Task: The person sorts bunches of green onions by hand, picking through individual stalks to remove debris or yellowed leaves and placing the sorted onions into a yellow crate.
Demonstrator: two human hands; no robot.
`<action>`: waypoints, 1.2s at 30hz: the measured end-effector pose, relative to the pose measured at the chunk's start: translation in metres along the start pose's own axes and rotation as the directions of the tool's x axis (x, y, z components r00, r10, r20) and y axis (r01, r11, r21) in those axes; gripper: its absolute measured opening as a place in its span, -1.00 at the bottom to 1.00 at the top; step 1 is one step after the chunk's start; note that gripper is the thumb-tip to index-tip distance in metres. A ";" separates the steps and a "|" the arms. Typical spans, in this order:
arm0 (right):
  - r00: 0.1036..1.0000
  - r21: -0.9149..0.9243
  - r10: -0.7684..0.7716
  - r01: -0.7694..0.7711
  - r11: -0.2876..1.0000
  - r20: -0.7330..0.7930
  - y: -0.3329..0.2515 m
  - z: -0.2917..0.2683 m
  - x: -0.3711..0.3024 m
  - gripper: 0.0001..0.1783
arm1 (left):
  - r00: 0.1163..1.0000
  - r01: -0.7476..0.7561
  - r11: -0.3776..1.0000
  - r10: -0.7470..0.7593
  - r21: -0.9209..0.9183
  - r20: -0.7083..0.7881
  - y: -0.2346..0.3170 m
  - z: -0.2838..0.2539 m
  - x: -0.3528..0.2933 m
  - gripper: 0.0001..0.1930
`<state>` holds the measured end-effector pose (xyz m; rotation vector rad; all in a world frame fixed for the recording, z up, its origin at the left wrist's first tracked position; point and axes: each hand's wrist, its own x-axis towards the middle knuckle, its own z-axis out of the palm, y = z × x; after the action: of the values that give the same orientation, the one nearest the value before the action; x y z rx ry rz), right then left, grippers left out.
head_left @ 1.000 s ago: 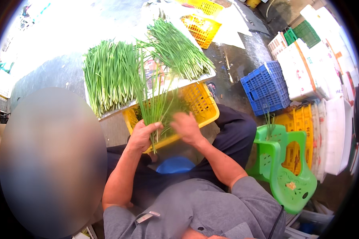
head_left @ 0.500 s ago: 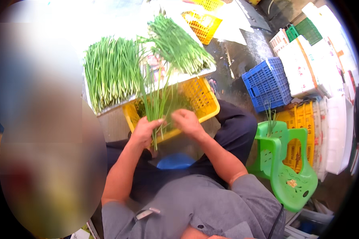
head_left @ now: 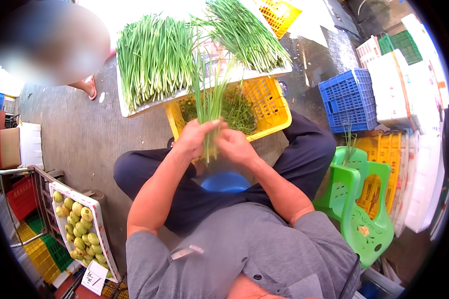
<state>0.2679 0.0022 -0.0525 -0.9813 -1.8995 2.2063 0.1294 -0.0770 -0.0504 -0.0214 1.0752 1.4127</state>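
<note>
My left hand [head_left: 195, 138] is closed around a small bunch of green chives [head_left: 209, 102], held upright with the pale stem ends pointing down toward me. My right hand [head_left: 234, 145] is at the lower stems beside it, fingers pinched against the bunch and slightly blurred. Just beyond my hands, a yellow basket [head_left: 272, 107] contains loose green and brownish trimmings [head_left: 237, 110]. Above its far edge lies a white tray or board [head_left: 152, 108] with two big rows of chives, one on the left [head_left: 154, 60] and another on the right [head_left: 247, 37].
To my right stand a green plastic chair [head_left: 369, 234] with a few chives on it, a blue crate [head_left: 348, 102] and white foam boxes [head_left: 389, 92]. At left is a tray of round green fruit [head_left: 80, 226]. A person's sandalled foot [head_left: 91, 87] shows far left.
My right hand has moved in from beside the bunch to touch its stems. The view has shifted, showing the fruit tray and floor at left. The person at left now appears farther off.
</note>
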 end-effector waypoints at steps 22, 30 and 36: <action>0.938 0.074 -0.144 0.175 0.982 -0.314 -0.003 -0.061 0.032 -0.77 | 0.987 -0.096 0.990 0.109 0.105 -0.122 -0.016 0.005 -0.050 -0.78; 0.982 0.393 -0.009 0.085 0.916 -0.190 -0.009 -0.060 0.056 -0.79 | 0.977 -0.120 0.985 0.139 0.122 -0.159 -0.034 -0.003 -0.064 -0.84; 0.998 0.553 0.062 -0.047 0.832 -0.008 -0.024 -0.054 0.079 -0.81 | 0.988 -0.118 0.988 0.127 0.101 -0.091 -0.038 -0.008 -0.067 -0.84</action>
<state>0.2236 0.0898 -0.0655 -0.9464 -1.0999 2.5291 0.1677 -0.1421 -0.0360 0.0455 1.2413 1.4812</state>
